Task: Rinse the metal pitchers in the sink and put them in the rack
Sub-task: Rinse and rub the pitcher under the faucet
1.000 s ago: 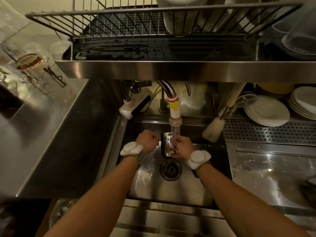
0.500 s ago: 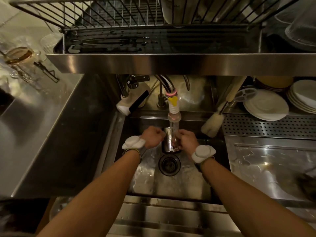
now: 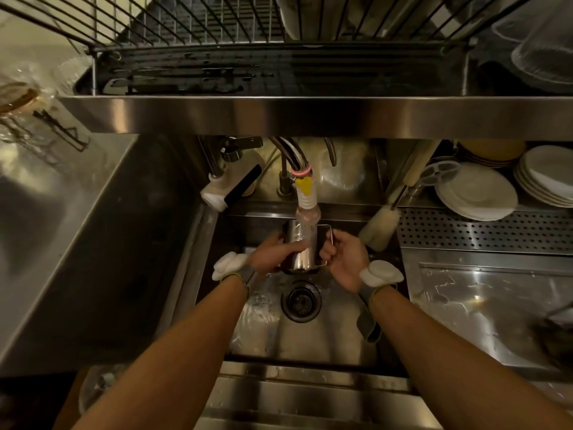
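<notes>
Both hands are in over the sink (image 3: 335,333), and the pitcher (image 3: 302,249) is right between them, held above the drain (image 3: 300,301) and directly under the tap (image 3: 305,197). The left hand (image 3: 273,254) is wrapping the pitcher's body from the left side, fingers curled round the metal and closed tight against it, thumb lying across the near face. The right hand (image 3: 345,257) is taking the wire-like handle (image 3: 328,246) on the right side, fingers bent and pinching round it, knuckles facing up; how far the fingertips are meeting behind the handle I cannot tell. The pitcher is standing close to upright, long axis running near vertical and leaning slightly away, mouth pointing up toward the nozzle, base sitting lowest just beyond the drain, handle sticking out to the right. The clear nozzle end is hanging in front of the pitcher's upper part, so the rim is partly hidden. Water is glistening on the sink floor around the drain. Up above, the wire rack (image 3: 192,29) is stretching across the top of the view on its steel shelf (image 3: 310,114). Off to the right, a pale bottle brush (image 3: 379,226) is leaning at the sink's corner, and stacked white plates (image 3: 477,192) are sitting behind the perforated drainboard (image 3: 483,232).
</notes>
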Action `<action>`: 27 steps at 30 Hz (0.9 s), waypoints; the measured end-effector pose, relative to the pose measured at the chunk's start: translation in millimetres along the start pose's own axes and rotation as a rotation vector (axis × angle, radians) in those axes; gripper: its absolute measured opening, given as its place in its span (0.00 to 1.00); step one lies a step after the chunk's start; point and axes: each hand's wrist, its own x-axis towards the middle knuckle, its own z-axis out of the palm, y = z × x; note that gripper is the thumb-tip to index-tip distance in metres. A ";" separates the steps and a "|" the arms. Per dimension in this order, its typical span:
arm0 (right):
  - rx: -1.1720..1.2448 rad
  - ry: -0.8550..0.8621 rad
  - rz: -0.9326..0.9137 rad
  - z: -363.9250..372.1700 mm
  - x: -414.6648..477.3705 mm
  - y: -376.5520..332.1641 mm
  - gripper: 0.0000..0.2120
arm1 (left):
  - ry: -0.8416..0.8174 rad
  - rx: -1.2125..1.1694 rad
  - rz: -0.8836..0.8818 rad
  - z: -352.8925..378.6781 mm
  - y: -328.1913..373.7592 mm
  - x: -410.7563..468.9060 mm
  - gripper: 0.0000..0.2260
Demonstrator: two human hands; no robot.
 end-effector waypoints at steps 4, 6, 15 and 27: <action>0.001 0.064 0.042 -3.5 5.5 3.0 0.12 | 0.003 -0.147 0.059 11.6 -1.4 -2.4 0.14; -0.125 0.124 0.052 -3.0 8.0 2.5 0.10 | 0.070 -0.110 0.078 10.4 -2.7 1.1 0.17; -0.832 0.074 -0.147 9.3 7.3 7.5 0.14 | 0.331 0.091 -0.029 7.4 9.6 0.5 0.38; -0.715 0.110 -0.038 13.0 1.1 17.1 0.43 | 0.218 0.026 0.013 -0.8 1.9 -5.8 0.19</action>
